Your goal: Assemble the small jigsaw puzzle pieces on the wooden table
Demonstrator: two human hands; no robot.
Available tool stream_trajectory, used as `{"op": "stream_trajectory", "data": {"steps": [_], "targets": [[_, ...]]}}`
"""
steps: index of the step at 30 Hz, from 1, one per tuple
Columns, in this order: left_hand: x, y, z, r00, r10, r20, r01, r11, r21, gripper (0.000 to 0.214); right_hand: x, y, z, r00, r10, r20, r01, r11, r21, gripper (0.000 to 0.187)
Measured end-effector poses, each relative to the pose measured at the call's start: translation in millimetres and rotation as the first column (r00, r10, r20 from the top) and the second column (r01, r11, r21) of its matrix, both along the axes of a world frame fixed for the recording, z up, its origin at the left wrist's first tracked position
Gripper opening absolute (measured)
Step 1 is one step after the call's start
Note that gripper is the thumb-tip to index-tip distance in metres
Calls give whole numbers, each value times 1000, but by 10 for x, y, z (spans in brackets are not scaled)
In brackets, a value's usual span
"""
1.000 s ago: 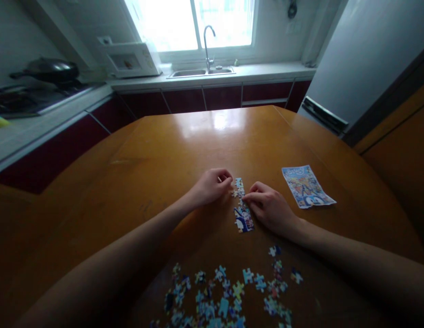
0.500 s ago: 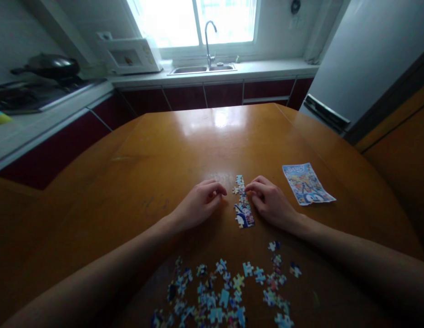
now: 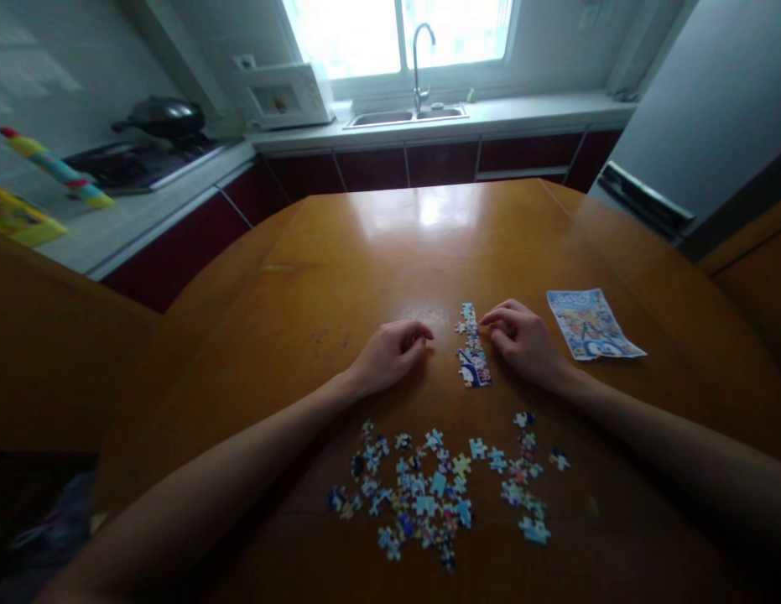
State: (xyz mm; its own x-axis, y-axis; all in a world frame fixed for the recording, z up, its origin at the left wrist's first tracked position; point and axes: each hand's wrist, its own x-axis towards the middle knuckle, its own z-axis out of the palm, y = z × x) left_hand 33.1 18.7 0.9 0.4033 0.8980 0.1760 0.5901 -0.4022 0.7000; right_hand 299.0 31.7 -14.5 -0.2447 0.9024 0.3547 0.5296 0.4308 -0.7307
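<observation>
Left hand lies loosely curled, contents unseen, just left of the assembled puzzle strip on the table. Right hand rests bent fingertips against the strip's right edge, gripping nothing. Loose pieces lie nearer; a picture sheet lies right.

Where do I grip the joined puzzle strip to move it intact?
Probably both long edges, sliding rather than lifting: the joined strip lies flat, long and narrow, running near to far. Left hand comes from its left; right hand, fingertips near its far end, from its right.
</observation>
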Motion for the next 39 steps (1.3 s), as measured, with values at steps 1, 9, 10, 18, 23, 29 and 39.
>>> {"op": "stream_trajectory", "data": {"steps": [1,9,10,18,23,29,39], "targets": [[4,3,-4,1000,-1,-1,1,1000,-9,20,1,13,-6,1000,-7,-5,7,1000,3,16],[9,-16,-20,1000,-14,18,15,999,-35,23,-88,-181,276,999,22,49,-21,1000,-18,17],[8,-15,-25,1000,-16,21,17,999,-37,23,-114,-276,347,996,64,67,-63,998,-21,15],[-7,-10,-48,999,-44,21,44,999,1,22,-175,-992,449,897,343,280,-285,931,-227,15],[-5,-3,-55,999,-35,3,35,999,-3,23,-148,-1075,367,877,378,298,-310,917,-250,14],[-6,11,-61,999,-37,-6,37,999,0,23,-176,-1081,332,856,409,317,-338,906,-255,11],[-15,16,-70,999,-46,1,46,999,-1,23,-116,-1095,385,819,375,434,-300,925,-234,14]]}}
